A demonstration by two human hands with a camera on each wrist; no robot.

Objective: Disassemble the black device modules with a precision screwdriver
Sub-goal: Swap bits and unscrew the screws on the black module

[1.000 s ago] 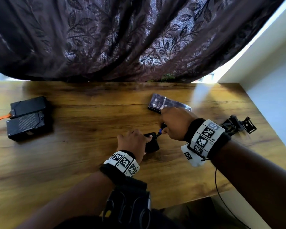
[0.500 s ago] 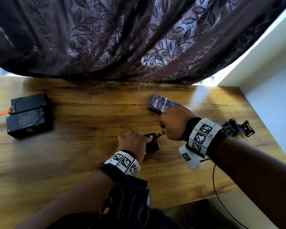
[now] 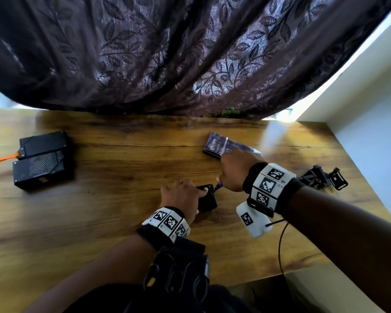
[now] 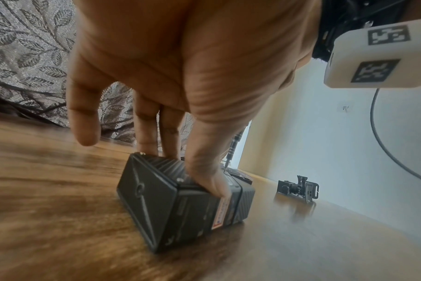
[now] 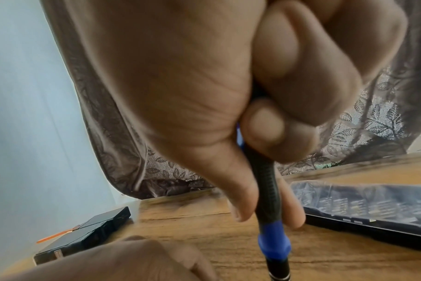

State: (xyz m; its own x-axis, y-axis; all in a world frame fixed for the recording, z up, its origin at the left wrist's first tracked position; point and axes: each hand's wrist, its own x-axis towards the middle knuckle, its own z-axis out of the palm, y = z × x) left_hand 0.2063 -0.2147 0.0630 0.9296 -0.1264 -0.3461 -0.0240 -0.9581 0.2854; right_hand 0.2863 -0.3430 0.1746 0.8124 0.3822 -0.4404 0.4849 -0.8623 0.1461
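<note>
Left hand steadies a module while the right drives a screwdriver.
The left hand [image 3: 181,195] grips the small black ribbed device module [image 4: 180,201] on the wooden table [image 3: 99,222]; beside it, the right hand [image 3: 233,172] clenches the black-and-blue precision screwdriver [image 5: 269,209], tip on the module's top; beyond lies a clear-lidded bit case [image 3: 221,147].

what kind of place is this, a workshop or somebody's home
Most likely a home desk by a window, not a workshop: a leaf-patterned curtain hangs behind a wood-grain table, with only a small bit case and a few black modules out.
</note>
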